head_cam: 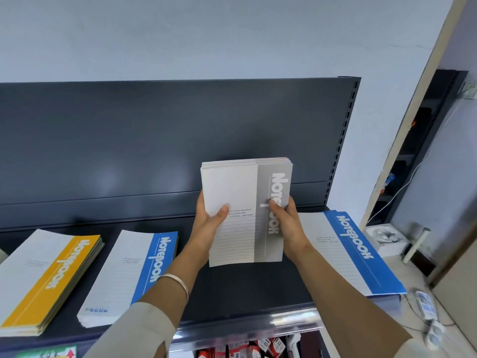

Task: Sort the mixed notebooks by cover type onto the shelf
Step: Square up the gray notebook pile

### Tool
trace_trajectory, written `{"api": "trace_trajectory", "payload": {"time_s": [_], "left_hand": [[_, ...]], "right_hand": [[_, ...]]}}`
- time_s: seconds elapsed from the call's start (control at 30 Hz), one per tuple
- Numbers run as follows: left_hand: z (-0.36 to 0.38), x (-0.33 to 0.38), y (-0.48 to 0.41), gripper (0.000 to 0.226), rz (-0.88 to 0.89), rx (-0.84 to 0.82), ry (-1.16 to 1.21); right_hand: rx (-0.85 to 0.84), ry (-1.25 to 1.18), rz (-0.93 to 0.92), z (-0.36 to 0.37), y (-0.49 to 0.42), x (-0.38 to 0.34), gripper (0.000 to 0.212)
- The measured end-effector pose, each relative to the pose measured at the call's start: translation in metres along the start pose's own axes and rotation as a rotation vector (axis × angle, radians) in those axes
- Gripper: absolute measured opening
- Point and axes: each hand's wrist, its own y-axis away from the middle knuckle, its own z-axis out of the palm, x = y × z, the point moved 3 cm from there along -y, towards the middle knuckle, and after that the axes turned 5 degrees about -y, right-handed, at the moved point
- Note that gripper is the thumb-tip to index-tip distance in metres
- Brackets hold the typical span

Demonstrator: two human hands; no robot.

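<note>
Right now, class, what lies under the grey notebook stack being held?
Below the grey notebook stack lies bare dark shelf, between two blue piles. The patch directly behind it is hidden.

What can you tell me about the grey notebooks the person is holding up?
The grey notebooks are a small stack of thin paper books, their edges fanned a little at the top. The front cover is pale with printed ruled lines and a few lines of small text, plus a darker grey band on its right side with "Notebook" in white letters running downward. The stack is held upright, above the dark shelf, not resting on it. The left hand grips its left edge and the right hand its right edge, thumbs on the front.
</note>
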Motion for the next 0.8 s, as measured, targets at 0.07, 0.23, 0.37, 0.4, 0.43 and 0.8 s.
{"api": "trace_trajectory", "payload": {"time_s": [0.07, 0.23, 0.37, 0.4, 0.43, 0.8], "left_hand": [[-0.002, -0.002, -0.002, 0.053, -0.024, -0.016, -0.071], [-0.015, -0.02, 0.0, 0.043, -0.073, -0.038, -0.306], [-0.023, -0.021, -0.001, 0.04, -0.026, -0.006, -0.428], [-0.024, -0.018, -0.002, 0.039, -0.027, 0.004, -0.429], [-0.026, -0.016, -0.004, 0.038, -0.037, 0.012, -0.431], [-0.048, -0.078, 0.001, 0.037, -0.554, -0.035, -0.494]], "right_hand": [[-0.014, 0.062, -0.004, -0.001, -0.001, -0.001, 0.037], [-0.019, 0.291, -0.082, -0.009, 0.006, 0.0, 0.039], [-0.012, 0.484, -0.144, -0.016, 0.007, -0.004, 0.039], [-0.006, 0.516, -0.144, -0.016, 0.005, -0.006, 0.037], [0.006, 0.543, -0.137, -0.016, 0.002, -0.007, 0.036], [0.022, 0.606, 0.36, -0.016, -0.002, 0.068, 0.028]]}}
